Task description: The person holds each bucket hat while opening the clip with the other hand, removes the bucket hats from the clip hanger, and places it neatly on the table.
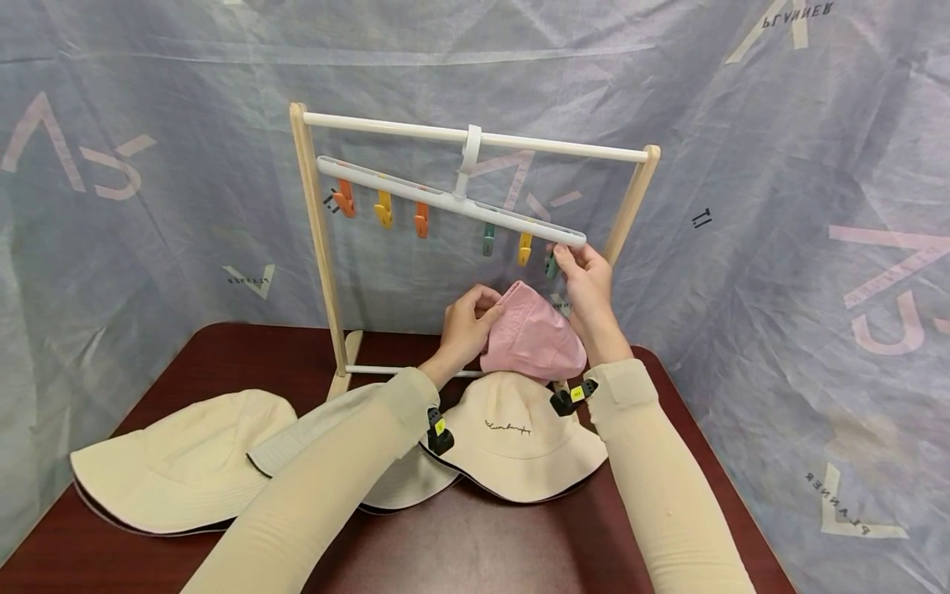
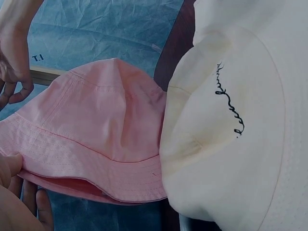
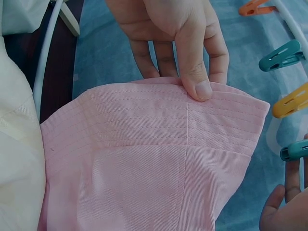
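My left hand [image 1: 466, 326] pinches the brim of a pink bucket hat [image 1: 533, 338], thumb on one side and fingers behind, as the right wrist view shows. The hat hangs tilted, brim up and crown toward the lower right. My right hand [image 1: 591, 289] grips the green clip [image 1: 552, 265] at the right end of a white hanger [image 1: 401, 188]; this clip [image 3: 293, 151] also shows in the right wrist view. The hat's brim is below that clip and apart from it. The hanger dips on its right side.
A wooden-sided rack [image 1: 315, 239] with a white top rod [image 1: 564, 145] carries the hanger. Orange [image 1: 420, 221], yellow [image 1: 524, 249] and green [image 1: 488, 240] clips hang along it. Cream bucket hats [image 1: 512, 433] [image 1: 185, 462] and a greyish one [image 1: 404, 483] lie on the dark red table [image 1: 438, 544].
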A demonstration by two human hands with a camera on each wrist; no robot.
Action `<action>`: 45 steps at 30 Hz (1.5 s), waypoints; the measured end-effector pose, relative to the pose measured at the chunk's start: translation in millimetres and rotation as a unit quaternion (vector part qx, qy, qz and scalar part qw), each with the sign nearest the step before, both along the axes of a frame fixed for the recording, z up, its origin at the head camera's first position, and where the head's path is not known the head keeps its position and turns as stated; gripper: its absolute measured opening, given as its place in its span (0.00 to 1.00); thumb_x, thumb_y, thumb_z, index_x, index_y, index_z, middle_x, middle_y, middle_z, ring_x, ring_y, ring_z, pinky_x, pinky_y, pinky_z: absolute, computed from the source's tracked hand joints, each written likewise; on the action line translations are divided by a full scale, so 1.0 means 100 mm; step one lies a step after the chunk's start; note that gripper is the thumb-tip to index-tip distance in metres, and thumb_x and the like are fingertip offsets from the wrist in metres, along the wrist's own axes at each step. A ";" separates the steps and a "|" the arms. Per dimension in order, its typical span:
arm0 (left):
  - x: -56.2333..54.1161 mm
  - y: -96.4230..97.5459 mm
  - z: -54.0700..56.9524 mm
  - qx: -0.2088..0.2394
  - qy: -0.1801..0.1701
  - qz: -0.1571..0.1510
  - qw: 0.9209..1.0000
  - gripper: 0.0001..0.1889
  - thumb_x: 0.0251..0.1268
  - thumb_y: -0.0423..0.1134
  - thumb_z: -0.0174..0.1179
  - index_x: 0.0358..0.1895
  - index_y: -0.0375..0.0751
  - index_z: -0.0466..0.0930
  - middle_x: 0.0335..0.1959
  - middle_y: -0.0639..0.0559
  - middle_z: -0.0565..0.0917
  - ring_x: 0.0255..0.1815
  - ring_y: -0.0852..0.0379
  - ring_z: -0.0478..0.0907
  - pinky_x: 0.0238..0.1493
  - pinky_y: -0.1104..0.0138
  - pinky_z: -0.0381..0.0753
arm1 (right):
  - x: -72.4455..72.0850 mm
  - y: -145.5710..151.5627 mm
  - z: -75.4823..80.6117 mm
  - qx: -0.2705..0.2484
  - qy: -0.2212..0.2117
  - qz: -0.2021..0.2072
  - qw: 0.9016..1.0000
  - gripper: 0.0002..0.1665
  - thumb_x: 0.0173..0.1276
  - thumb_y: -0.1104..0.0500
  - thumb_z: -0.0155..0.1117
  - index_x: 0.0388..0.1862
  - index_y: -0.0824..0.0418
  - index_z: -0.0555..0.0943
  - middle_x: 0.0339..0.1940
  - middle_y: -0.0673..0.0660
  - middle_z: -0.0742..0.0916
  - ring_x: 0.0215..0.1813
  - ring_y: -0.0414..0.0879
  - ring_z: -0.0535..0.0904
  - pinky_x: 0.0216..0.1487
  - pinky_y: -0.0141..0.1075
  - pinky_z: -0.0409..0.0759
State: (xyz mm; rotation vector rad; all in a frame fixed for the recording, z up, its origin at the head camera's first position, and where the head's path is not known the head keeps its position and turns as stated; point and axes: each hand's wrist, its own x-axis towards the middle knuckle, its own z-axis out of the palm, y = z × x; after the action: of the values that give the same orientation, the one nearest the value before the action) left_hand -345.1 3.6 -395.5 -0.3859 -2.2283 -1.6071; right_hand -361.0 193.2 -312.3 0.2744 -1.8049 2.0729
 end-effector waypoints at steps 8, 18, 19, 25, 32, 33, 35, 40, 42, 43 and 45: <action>0.02 0.01 0.02 -0.002 0.003 0.006 1.000 0.05 0.76 0.39 0.68 0.48 0.46 0.86 0.44 0.51 0.90 0.45 0.55 0.89 0.52 0.61 0.86 | -0.01 0.01 0.00 0.000 0.005 0.007 1.000 0.11 0.81 0.57 0.65 0.54 0.61 0.86 0.47 0.52 0.90 0.52 0.41 0.78 0.60 0.44 0.67; 0.02 0.01 0.02 -0.002 -0.001 0.000 1.000 0.05 0.77 0.40 0.67 0.49 0.46 0.85 0.45 0.50 0.90 0.46 0.55 0.89 0.52 0.61 0.86 | -0.02 0.03 -0.01 0.005 0.006 0.015 1.000 0.08 0.80 0.54 0.66 0.52 0.54 0.86 0.46 0.45 0.90 0.55 0.40 0.78 0.62 0.44 0.67; 0.02 0.01 0.02 -0.001 0.000 -0.001 1.000 0.05 0.77 0.40 0.67 0.49 0.46 0.85 0.45 0.50 0.90 0.46 0.55 0.89 0.52 0.61 0.86 | -0.02 0.02 -0.01 0.003 0.007 0.016 1.000 0.08 0.80 0.54 0.66 0.53 0.55 0.86 0.46 0.44 0.90 0.54 0.40 0.78 0.61 0.43 0.67; 0.03 0.01 0.01 -0.001 0.003 0.000 1.000 0.05 0.76 0.39 0.68 0.49 0.46 0.85 0.45 0.51 0.90 0.46 0.55 0.89 0.52 0.61 0.86 | 0.00 0.02 -0.02 -0.001 0.008 0.018 1.000 0.10 0.80 0.55 0.66 0.54 0.55 0.86 0.46 0.43 0.90 0.52 0.39 0.78 0.56 0.39 0.68; 0.03 0.01 0.01 0.003 -0.005 0.006 1.000 0.05 0.76 0.38 0.68 0.49 0.46 0.85 0.45 0.50 0.90 0.46 0.54 0.88 0.52 0.60 0.85 | 0.04 0.02 -0.03 0.000 0.010 0.030 1.000 0.14 0.82 0.54 0.64 0.60 0.56 0.84 0.49 0.43 0.89 0.52 0.38 0.76 0.54 0.37 0.67; 0.03 0.01 0.01 0.002 -0.006 0.007 1.000 0.05 0.76 0.38 0.67 0.49 0.46 0.85 0.45 0.51 0.89 0.46 0.55 0.88 0.52 0.60 0.85 | 0.04 0.02 -0.03 -0.001 0.010 0.030 1.000 0.14 0.82 0.54 0.64 0.61 0.56 0.83 0.50 0.43 0.89 0.52 0.38 0.75 0.54 0.37 0.67; 0.03 0.01 0.00 0.002 -0.007 0.006 1.000 0.05 0.76 0.38 0.67 0.49 0.46 0.85 0.45 0.50 0.89 0.46 0.55 0.88 0.52 0.60 0.85 | 0.04 0.02 -0.03 -0.001 0.009 0.030 1.000 0.15 0.82 0.54 0.64 0.62 0.56 0.83 0.50 0.43 0.89 0.52 0.38 0.75 0.54 0.37 0.66; 0.04 -0.01 0.00 0.002 -0.009 0.002 1.000 0.05 0.77 0.39 0.67 0.50 0.46 0.84 0.46 0.50 0.89 0.47 0.54 0.87 0.53 0.60 0.85 | 0.04 0.02 -0.04 -0.003 0.011 0.033 0.999 0.18 0.82 0.55 0.64 0.66 0.58 0.82 0.51 0.43 0.89 0.52 0.38 0.75 0.54 0.37 0.67; 0.04 -0.01 -0.01 0.000 -0.012 0.001 1.000 0.05 0.77 0.39 0.66 0.50 0.46 0.84 0.46 0.50 0.89 0.47 0.54 0.87 0.52 0.60 0.85 | 0.04 0.02 -0.05 -0.005 0.013 0.036 0.999 0.19 0.82 0.55 0.64 0.67 0.59 0.82 0.51 0.44 0.88 0.52 0.38 0.75 0.55 0.37 0.68; 0.04 -0.02 -0.01 -0.001 -0.013 0.001 1.000 0.05 0.78 0.40 0.66 0.50 0.46 0.84 0.46 0.50 0.89 0.47 0.54 0.87 0.52 0.60 0.85 | 0.04 0.02 -0.05 -0.007 0.013 0.037 0.999 0.19 0.82 0.55 0.64 0.67 0.59 0.82 0.51 0.44 0.88 0.52 0.38 0.75 0.54 0.37 0.68; 0.03 -0.02 -0.02 -0.002 -0.015 0.002 1.000 0.05 0.78 0.40 0.66 0.50 0.47 0.84 0.46 0.51 0.88 0.47 0.55 0.87 0.52 0.60 0.85 | 0.04 0.01 -0.05 -0.010 0.014 0.038 0.999 0.20 0.82 0.55 0.64 0.67 0.60 0.82 0.52 0.46 0.88 0.51 0.38 0.75 0.54 0.36 0.69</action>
State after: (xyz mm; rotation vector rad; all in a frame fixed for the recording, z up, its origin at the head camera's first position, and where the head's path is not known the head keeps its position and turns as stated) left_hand -341.8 1.4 -397.1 -0.3615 -2.2538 -1.6157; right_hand -356.8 194.6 -317.8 0.3687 -1.7816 2.1272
